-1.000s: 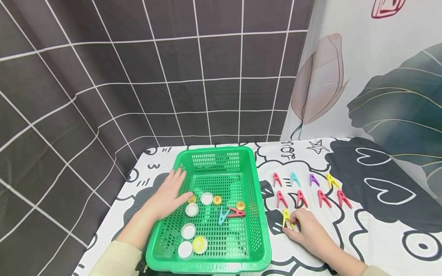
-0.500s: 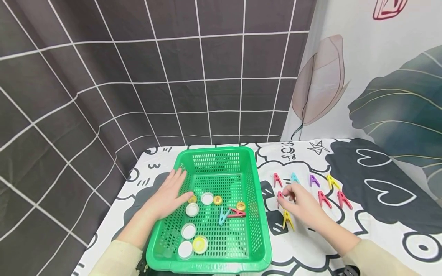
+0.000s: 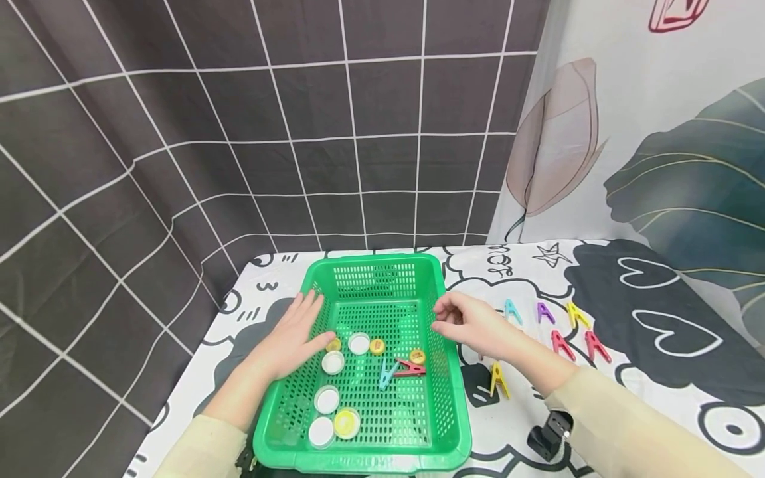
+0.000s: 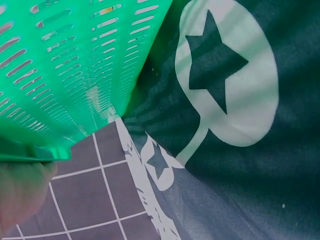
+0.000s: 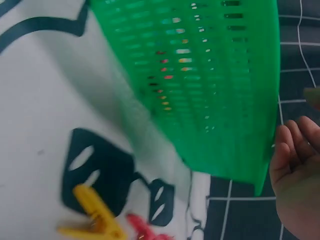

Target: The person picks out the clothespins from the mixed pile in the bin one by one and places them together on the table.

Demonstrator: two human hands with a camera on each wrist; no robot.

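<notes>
My left hand (image 3: 295,342) rests on the left rim of a green plastic basket (image 3: 360,463), fingers straight. My right hand (image 3: 472,325) is at the basket's right rim, its fingers loosely curled; no object shows in it. Inside the basket lie a light blue clothespin (image 3: 388,374), a red clothespin (image 3: 410,368), several white caps such as this one (image 3: 327,399), and yellow caps such as this one (image 3: 417,357). On the cloth right of the basket stands a yellow clothespin (image 3: 499,381), also seen in the right wrist view.
Beyond the right forearm are a light blue clothespin (image 3: 512,311), a purple clothespin (image 3: 545,312), another yellow clothespin (image 3: 577,315) and two red clothespins (image 3: 562,345). The forearm covers others. A patterned cloth (image 3: 597,292) covers the table; a dark checked curtain (image 3: 382,166) hangs behind.
My right hand let go of the yellow clothespin on the cloth, rose, and moved left over the clothespins to the basket's right rim. My left hand has stayed in place.
</notes>
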